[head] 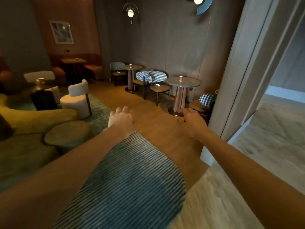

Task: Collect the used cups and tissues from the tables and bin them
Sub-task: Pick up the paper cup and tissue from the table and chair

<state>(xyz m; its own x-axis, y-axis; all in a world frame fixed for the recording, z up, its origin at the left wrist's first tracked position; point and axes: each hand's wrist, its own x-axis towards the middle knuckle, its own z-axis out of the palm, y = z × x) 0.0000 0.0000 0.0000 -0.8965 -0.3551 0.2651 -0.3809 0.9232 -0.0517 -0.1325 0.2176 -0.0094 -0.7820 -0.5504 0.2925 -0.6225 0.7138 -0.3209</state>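
Left hand: our left hand (121, 119) reaches forward on a bare forearm, fingers loosely spread and relaxed, holding nothing.
Right hand: our right hand (192, 120) is also stretched out, back of the hand up, fingers extended and slightly drooped, holding nothing.
Floor: under our arms we see smooth wood-toned flooring (153, 116) and a ribbed blue-grey striped rug (132, 176) with a rounded end.
Nearest table: beyond our right hand stands a round table (189, 83) with a speckled stone-like top on a flared ribbed pedestal.
Nearest cup: a small red paper cup (181, 79) stands upright near the middle of that top.
Second table: farther back is a matching round table (125, 67), with another red cup (130, 65) near its centre.
Chairs: we see houndstooth-backed chairs (154, 76) with tan seats between the two tables.
White scrap: a small white piece (157, 84) lies on one tan seat; we cannot tell whether it is tissue.
Left side: a cream boucle chair (77, 98), a rounded olive sofa (38, 116) and a dark low table (41, 90).
Back corner: a square wooden table (73, 61) carries a small object too blurred to identify.
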